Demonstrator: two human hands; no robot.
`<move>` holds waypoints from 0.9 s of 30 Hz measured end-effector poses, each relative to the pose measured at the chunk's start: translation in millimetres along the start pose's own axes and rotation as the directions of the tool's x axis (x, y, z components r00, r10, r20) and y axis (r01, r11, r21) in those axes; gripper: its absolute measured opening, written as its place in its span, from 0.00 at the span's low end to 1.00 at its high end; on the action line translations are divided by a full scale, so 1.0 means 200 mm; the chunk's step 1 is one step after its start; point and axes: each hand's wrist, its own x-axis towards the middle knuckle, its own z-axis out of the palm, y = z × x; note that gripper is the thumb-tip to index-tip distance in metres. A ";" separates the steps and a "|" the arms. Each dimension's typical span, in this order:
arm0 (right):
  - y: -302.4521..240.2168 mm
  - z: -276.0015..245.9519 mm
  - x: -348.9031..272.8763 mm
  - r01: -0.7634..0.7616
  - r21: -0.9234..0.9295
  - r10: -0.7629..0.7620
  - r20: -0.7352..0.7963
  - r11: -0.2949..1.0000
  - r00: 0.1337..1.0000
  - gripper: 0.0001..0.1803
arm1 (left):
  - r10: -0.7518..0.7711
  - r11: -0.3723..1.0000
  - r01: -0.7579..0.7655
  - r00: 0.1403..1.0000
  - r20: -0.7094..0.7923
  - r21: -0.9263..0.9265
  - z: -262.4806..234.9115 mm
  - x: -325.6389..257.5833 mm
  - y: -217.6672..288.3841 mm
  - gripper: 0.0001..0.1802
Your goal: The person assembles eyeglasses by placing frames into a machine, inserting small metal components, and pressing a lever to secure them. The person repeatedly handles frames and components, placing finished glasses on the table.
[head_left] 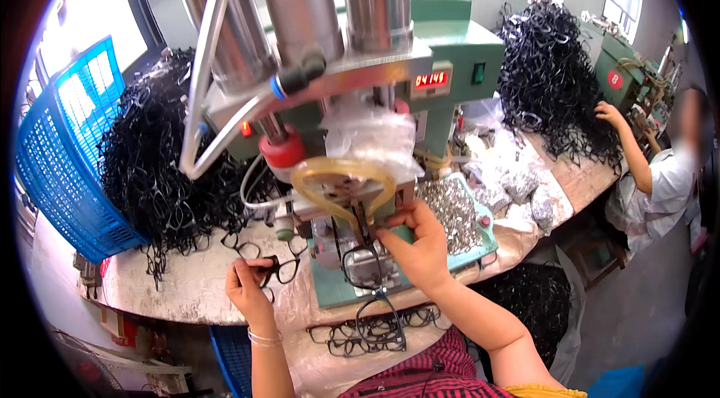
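Observation:
At the left front of the machine, my left hand (249,285) grips a black eyeglass frame (276,267) by one end, with one rim showing. My right hand (421,244) is at the working head of a green press (442,53), thumb and forefinger drawn together beside the dark metal tooling. What sits between those fingertips is hidden. Another black eyeglass frame (381,296) hangs from the tooling, one rim up against the press and the other dangling below. A bent amber tube (307,173) loops in front of the press head.
A blue basket (56,151) tips toward a heap of black frames (165,166). Another heap (547,68) stands at the back right. Beside my right hand is a green tray (484,237) of small metal parts. Several frames (341,342) lie near my lap. A person (656,181) works at the right.

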 end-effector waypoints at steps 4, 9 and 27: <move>0.00 0.04 -0.02 -0.029 0.138 0.026 0.022 0.990 0.999 0.28 | 0.093 0.994 -0.097 0.993 -0.069 -0.051 -0.03 0.05 0.00 0.23; -0.10 0.06 -0.05 -0.011 0.191 0.003 0.044 0.981 0.999 0.29 | 0.553 0.824 -0.485 0.802 0.225 -0.293 0.27 0.08 0.60 0.23; 0.37 -0.46 0.01 0.201 -0.820 -0.371 -0.015 0.536 0.929 0.07 | 0.662 0.327 -0.907 0.018 0.749 -0.267 0.46 -0.20 0.55 0.24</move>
